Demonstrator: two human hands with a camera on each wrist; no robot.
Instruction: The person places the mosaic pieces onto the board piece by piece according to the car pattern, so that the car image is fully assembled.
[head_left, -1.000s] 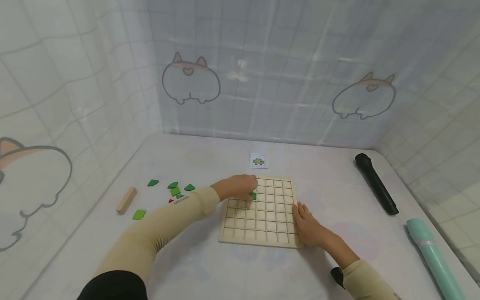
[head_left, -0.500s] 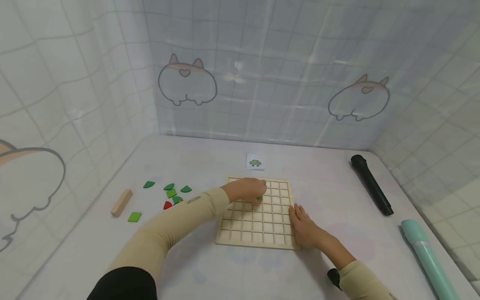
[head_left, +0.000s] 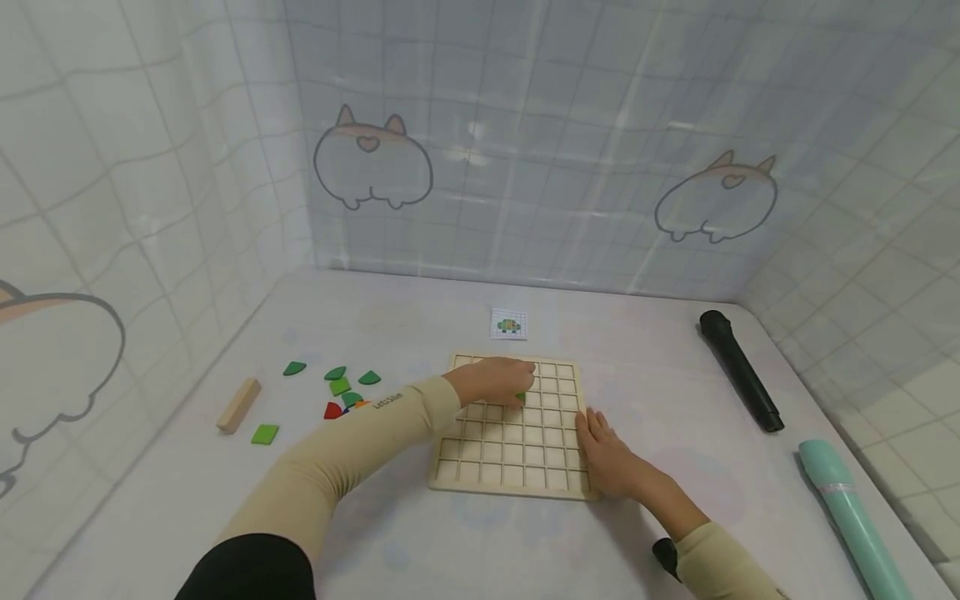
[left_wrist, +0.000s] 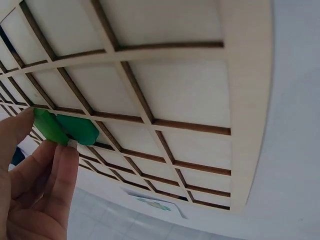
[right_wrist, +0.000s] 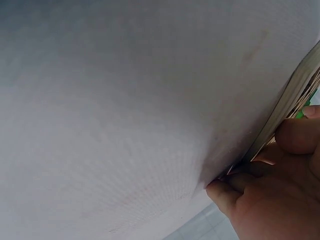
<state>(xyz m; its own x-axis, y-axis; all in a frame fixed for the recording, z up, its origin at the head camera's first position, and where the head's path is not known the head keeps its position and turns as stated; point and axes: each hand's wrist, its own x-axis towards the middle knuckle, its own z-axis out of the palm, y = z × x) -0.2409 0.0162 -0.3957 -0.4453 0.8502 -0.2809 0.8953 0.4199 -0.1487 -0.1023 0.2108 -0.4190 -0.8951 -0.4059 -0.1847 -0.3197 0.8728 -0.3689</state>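
A wooden grid board [head_left: 517,454] lies flat on the white table. My left hand [head_left: 517,385] reaches over the board's upper rows and pinches a small green piece [head_left: 521,397]. In the left wrist view the thumb and fingers [left_wrist: 62,165] hold that green piece [left_wrist: 75,127] down in one cell of the board [left_wrist: 190,95]. My right hand [head_left: 600,442] lies with straight fingers on the board's right edge. In the right wrist view its fingertips [right_wrist: 287,137] touch the board's rim [right_wrist: 292,97].
A small picture card [head_left: 508,324] lies behind the board. Loose green pieces [head_left: 339,384], a red piece [head_left: 332,410], a green square [head_left: 264,434] and a wooden block [head_left: 238,404] sit at the left. A black cylinder [head_left: 738,370] and a teal one [head_left: 851,517] lie at the right.
My left hand has shifted a little to the right across the board with the green piece in its fingers. The right hand has stayed on the board's edge.
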